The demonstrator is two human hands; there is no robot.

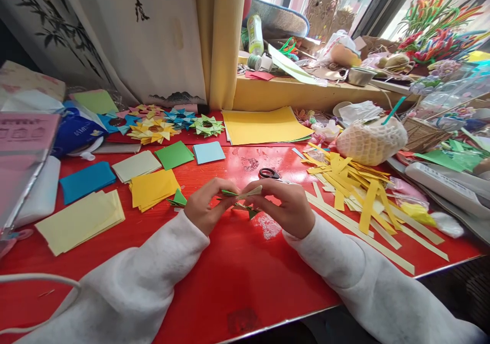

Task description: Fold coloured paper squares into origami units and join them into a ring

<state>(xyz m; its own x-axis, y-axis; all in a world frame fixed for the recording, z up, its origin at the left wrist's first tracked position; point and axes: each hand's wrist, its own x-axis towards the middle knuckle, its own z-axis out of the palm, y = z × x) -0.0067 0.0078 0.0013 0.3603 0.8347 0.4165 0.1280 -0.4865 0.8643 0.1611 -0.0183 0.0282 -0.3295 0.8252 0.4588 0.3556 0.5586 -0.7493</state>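
Both hands meet over the middle of the red table. My left hand and my right hand pinch a small folded paper piece in green and pale yellow between their fingertips, just above the tabletop. A folded green piece lies to the left of my left hand. Black-handled scissors lie just behind my hands.
Stacks of square paper in yellow, green and blue lie at the left. Finished paper stars sit at the back. Yellow paper strips spread at the right, beside a white netted bundle. A cluttered windowsill runs behind.
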